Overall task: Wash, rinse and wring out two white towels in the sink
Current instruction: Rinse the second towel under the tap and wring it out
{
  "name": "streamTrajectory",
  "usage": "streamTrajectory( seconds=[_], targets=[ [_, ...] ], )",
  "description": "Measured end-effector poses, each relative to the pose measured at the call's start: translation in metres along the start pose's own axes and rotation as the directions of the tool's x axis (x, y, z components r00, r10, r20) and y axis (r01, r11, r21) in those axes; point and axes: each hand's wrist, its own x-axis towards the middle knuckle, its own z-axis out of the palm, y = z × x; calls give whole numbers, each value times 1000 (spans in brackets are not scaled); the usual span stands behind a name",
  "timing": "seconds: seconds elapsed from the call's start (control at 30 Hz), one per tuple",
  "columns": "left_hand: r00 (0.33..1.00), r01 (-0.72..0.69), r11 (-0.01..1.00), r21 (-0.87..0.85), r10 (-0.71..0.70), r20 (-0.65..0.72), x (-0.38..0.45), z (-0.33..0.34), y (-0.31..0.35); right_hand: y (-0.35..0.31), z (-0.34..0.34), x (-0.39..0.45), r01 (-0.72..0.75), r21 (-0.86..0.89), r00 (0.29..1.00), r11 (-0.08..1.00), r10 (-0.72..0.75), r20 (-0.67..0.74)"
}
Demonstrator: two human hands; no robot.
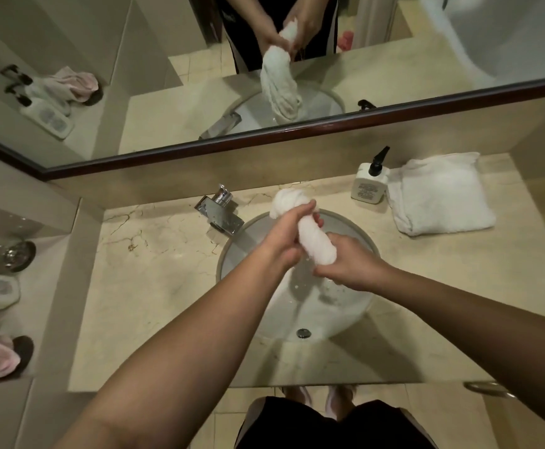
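Gripping rolled wet white towel w/ both hands over round white sink: left hand up top, right hand at bottom; 2nd folded white towel on counter.

1. I have just one camera. It sits on the person's head.
2. It looks forward and down, close over the sink and both arms.
3. It sees very wide, so the edges bend.
4. The mirror at the top shows me the same sink from the other side.
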Motion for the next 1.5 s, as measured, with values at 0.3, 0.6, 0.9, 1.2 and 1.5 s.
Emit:
streamTrajectory(
  seconds=[0.3,0.6,0.9,1.2,1.5],
  targets=[
    [886,-44,988,-151,108,450,-21,-33,-9,-41,-21,-35,-282,861,800,424,-392,454],
    [708,38,807,-589,394,586,-32,15,18,-70,1,-47,-636,761,610,-128,-687,394],
    [929,141,979,-145,-81,360,-28,9,29,-60,-19,-46,-350,739,856,576,-125,502],
    [995,-29,996,82,36,-96,-1,0,6,-34,20,-5,-122,161,992,979,113,63],
    [917,-112,992,-52,83,-389,22,-9,-9,-15,59,15,-85,-115,985,990,66,-159]
  ],
)
